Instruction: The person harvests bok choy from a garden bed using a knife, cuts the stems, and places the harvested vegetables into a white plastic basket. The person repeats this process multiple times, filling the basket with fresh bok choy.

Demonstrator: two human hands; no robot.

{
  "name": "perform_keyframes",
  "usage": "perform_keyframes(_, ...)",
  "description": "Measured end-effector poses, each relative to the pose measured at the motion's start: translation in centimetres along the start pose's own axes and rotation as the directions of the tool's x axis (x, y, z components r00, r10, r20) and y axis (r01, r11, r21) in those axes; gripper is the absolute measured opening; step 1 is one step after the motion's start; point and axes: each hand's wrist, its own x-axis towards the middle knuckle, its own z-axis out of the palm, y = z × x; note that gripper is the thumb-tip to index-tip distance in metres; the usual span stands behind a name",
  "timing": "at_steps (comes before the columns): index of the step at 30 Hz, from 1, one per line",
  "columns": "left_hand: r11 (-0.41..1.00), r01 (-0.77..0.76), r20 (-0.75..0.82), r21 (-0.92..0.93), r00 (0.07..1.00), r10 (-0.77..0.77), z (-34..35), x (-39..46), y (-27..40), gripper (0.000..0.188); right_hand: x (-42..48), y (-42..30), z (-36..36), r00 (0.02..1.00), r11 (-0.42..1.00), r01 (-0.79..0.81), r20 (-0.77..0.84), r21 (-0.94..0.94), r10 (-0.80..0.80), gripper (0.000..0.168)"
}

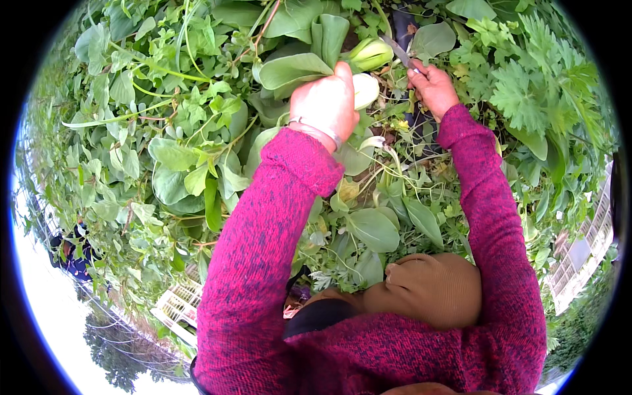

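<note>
My left hand (328,101), with a bracelet at the wrist, is closed around a leafy green vegetable that looks like bok choy (368,55). Its broad leaves stick out to the left of the fist and pale stem bases show on the right, one beside the knuckles. To the right, my right hand (433,89) grips a knife (399,53). The blade points up and left, close to the pale green base; whether it touches the stem I cannot tell. Loose-looking leaves (374,230) and thin vines lie below the hands.
Dense leafy plants surround both hands. A strip of black sheeting (405,29) shows behind the knife. Light plastic crates (177,306) stand at lower left and at the right edge (582,252). A person in dark clothing (76,252) is at the far left.
</note>
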Motion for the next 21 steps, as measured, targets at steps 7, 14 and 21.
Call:
perform_keyframes(7, 1.000, 0.009, 0.002, -0.022, 1.000, -0.009, 1.2, -1.3, 0.1, 0.040, -1.3, -0.8, -0.1, 0.998, 0.984, -0.003, 0.063, -0.181, 0.015, 0.034)
perform_keyframes(14, 0.995, 0.084, 0.013, -0.056, 0.996, -0.084, 0.9, -1.7, 0.7, 0.041, -0.1, -0.6, 0.7, 0.983, 0.900, 0.182, 0.097, -0.396, -0.156, 0.035)
perform_keyframes(21, 0.920, 0.199, -0.037, -0.337, 0.974, -0.224, 0.0, -6.1, -1.4, 0.051, -5.4, 1.8, 2.0, 0.998, 0.973, 0.015, -0.060, 0.230, -0.001, 0.026)
